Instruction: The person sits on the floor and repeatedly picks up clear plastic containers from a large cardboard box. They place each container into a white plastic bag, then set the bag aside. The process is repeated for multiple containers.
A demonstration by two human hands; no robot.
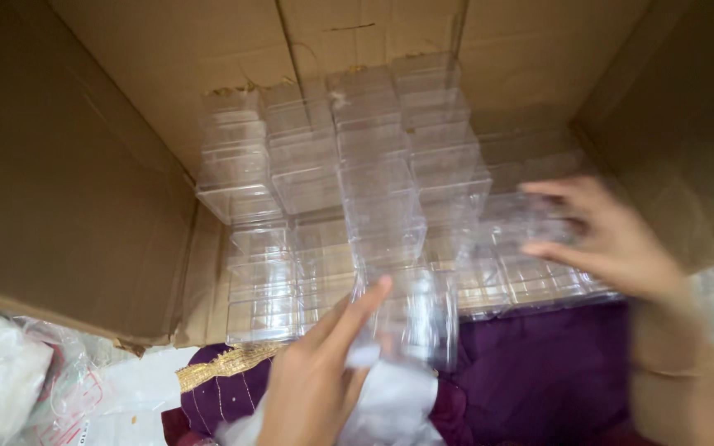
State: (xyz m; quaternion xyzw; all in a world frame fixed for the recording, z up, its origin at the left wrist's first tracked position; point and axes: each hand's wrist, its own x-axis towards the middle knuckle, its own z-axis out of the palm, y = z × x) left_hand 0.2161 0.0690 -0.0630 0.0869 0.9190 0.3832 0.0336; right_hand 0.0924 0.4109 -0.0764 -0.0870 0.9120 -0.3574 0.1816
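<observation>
Clear plastic box (406, 318), tall and square-sided, at the near mouth of a cardboard carton (76, 190) lying on its side, just in front of the stacked rows inside. Gripped by the left hand (320, 376) from below and the left, index finger stretched up along its near face, thumb side hidden; bit of white wrapping (390, 400) bunched under the same hand. Right hand (613, 239) blurred, fingers spread wide and curled over a low row of clear boxes (530, 272) at the right of the carton, touching their tops; whether anything is pinched, impossible to tell. Behind, taller stacks of identical clear boxes (349, 157) leaning against the carton's back wall. Under both wrists, purple cloth (539, 372) with a gold-embroidered edge (225, 363). At the lower left, crumpled clear plastic bags (10, 372).
</observation>
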